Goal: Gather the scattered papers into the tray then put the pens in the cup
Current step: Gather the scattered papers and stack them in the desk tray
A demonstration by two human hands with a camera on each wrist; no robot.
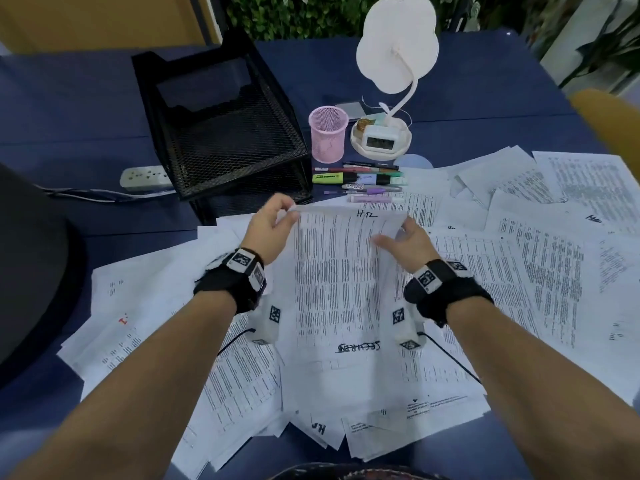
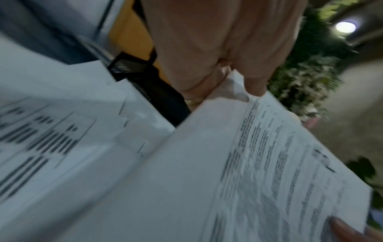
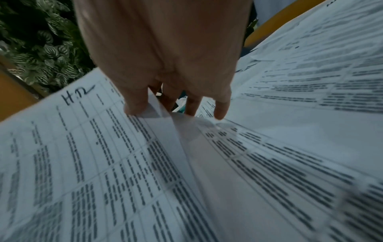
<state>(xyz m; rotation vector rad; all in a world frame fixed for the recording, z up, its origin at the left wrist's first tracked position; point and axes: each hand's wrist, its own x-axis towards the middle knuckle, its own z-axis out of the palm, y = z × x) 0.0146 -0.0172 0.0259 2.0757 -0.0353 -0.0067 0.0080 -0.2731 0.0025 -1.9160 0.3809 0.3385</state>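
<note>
Head view, sheet [image 1: 332,271]: thin printed paper, top edge curled
Left hand [image 1: 272,225]: pinches top-left corner
Right hand [image 1: 405,242]: grips right edge
Tray [image 1: 221,133]: black wire mesh — rectangular
Cup [image 1: 328,133]: pink mesh cylinder

This is an office desk. A table under a dark blue cloth [image 1: 450,64] is strewn with printed forms [image 1: 519,265] on every side of the hands. Ahead of the left hand [image 1: 268,228] stands a black mesh paper tray [image 1: 221,133], with a white power strip [image 1: 145,176] to its left. Beyond the right hand [image 1: 405,242] lie pens and highlighters [image 1: 360,181], a pink mesh cup [image 1: 328,133] and a white desk lamp [image 1: 394,64] with a small clock [image 1: 380,139] on its base. Leafy plants [image 1: 311,15] line the far side.
</note>
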